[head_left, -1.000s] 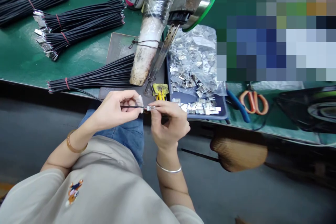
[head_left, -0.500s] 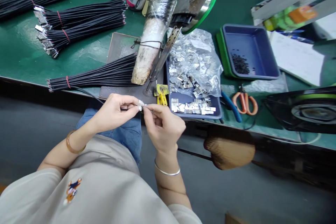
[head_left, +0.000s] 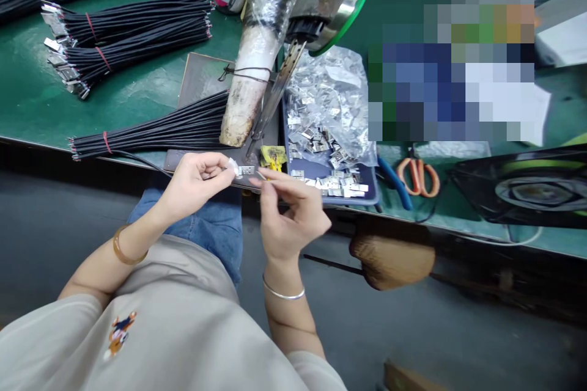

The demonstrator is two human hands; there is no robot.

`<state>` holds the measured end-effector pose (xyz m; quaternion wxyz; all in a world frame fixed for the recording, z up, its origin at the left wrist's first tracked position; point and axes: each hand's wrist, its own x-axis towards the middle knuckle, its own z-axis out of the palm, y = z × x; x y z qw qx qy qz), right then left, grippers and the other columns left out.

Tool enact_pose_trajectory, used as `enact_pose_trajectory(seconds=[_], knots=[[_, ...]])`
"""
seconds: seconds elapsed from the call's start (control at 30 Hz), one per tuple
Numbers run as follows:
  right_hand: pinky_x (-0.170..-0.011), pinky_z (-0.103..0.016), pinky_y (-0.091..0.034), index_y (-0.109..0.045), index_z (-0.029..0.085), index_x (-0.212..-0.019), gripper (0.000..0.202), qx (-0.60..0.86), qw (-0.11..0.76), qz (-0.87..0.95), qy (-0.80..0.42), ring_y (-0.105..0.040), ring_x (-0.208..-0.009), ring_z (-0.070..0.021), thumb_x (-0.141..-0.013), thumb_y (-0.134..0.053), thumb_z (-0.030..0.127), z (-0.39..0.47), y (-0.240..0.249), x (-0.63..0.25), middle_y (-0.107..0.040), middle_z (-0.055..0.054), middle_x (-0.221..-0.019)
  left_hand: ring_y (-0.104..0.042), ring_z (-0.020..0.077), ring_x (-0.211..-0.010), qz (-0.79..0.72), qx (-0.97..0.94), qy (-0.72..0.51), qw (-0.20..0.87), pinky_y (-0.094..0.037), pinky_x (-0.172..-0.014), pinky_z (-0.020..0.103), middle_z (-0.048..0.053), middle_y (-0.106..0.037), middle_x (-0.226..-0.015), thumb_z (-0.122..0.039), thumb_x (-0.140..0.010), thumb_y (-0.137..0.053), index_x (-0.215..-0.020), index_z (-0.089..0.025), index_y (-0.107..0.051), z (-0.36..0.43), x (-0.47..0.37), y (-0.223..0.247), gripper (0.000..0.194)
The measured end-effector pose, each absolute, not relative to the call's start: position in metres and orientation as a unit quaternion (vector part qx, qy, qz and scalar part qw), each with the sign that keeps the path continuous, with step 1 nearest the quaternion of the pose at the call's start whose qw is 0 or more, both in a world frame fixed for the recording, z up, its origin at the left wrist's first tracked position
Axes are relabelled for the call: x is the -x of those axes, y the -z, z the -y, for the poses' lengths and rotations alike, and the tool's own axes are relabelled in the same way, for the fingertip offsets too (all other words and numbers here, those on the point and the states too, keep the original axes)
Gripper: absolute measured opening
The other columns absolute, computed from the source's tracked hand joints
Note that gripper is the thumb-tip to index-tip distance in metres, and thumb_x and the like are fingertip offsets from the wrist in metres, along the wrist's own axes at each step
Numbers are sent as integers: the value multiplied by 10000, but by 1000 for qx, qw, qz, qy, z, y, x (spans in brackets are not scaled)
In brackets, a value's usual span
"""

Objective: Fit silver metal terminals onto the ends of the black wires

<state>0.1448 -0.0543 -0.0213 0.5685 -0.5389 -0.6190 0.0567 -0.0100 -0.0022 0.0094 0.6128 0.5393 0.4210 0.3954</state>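
My left hand (head_left: 195,186) is closed in a pinch, with a white wrap on its fingertips. It holds a silver USB plug (head_left: 246,170), whose metal end sticks out to the right. A black cable (head_left: 149,164) runs from the bundle toward this hand; its end is hidden in the fingers. Just right of the plug, apart from it, my right hand (head_left: 293,208) pinches a thin, pale sliver too small and blurred to name. Behind the hands lies a banded bundle of black cables (head_left: 160,131). A tray (head_left: 332,200) beside my right hand holds loose USB plugs and a plastic bag of them.
A wrapped pipe (head_left: 238,98) and a metal soldering fixture (head_left: 279,88) hang over a board. Orange-handled scissors (head_left: 417,177) and blue-handled pliers (head_left: 397,183) lie right of the tray. More cable bundles (head_left: 132,36) lie back left. A pixelated patch hides the back right.
My right hand has drawn back a little to the right from my left fingertips. The plug's silver end now shows between the hands. The whole view has shifted slightly.
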Motion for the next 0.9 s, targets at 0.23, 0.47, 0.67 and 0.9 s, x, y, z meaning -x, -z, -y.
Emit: enact_pose_trajectory(seconds=[0.23,0.47,0.67,0.9], knots=[[-681,-249,-637,-611,221,-906,120,527,517,674,11,-789,-833,-167,-887,-654,110,43,21,-139,-804,-59,-1052,-300,70,-520,-489,-567,-412,519,-237,-497,227,-46,-387,-529,-297,-782,-632,-687,-133,-668,4,0,-4,194],[-711,-260,-634,-602,227,-877,143,527,524,669,8,-789,-871,-172,-873,-678,105,39,14,-138,-804,-45,-1046,-295,65,-516,-497,-568,-429,497,-251,-493,221,-48,-388,-536,-271,-785,-619,-714,-126,-687,4,-4,-12,176],[-756,-304,-662,-606,238,-865,168,520,513,683,-9,-791,-877,-189,-864,-669,83,40,6,-139,-794,-51,-1101,-288,60,-508,-499,-567,-434,492,-242,-476,206,-56,-369,-529,-250,-773,-615,-701,-128,-671,4,-5,-16,152],[-743,-289,-674,-562,243,-837,191,503,489,712,-36,-791,-872,-183,-867,-637,71,46,11,-146,-781,-78,-1148,-268,62,-512,-512,-579,-405,490,-220,-486,216,-61,-329,-526,-243,-767,-594,-668,-134,-632,6,-1,-14,152]])
